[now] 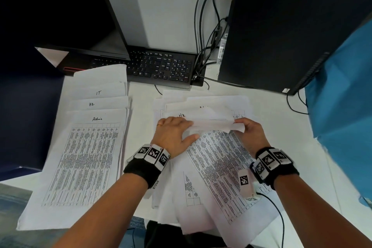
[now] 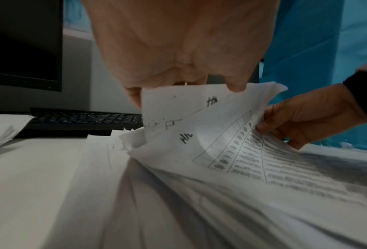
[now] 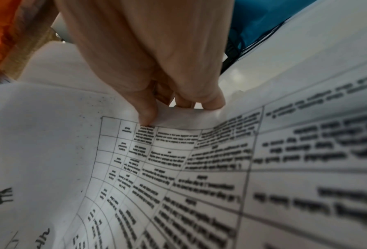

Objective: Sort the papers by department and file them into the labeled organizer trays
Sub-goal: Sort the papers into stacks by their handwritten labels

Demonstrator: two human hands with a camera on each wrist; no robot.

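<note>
Both hands [image 1: 173, 133] [image 1: 249, 133] lift HR sheets [image 2: 199, 118], txt blurred.

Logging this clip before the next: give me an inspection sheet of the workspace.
Surface: white desk, mostly papered.
Job's things: sorted stacks headed IT, HR, Admin; unsorted pile; no trays seen.
Clutter: keyboard.
Hands: left hand holds a lifted sheet; right hand pinches its other edge.
Cables: black bundle behind keyboard.
Surroundings: dark monitor, computer tower, blue fabric.
</note>
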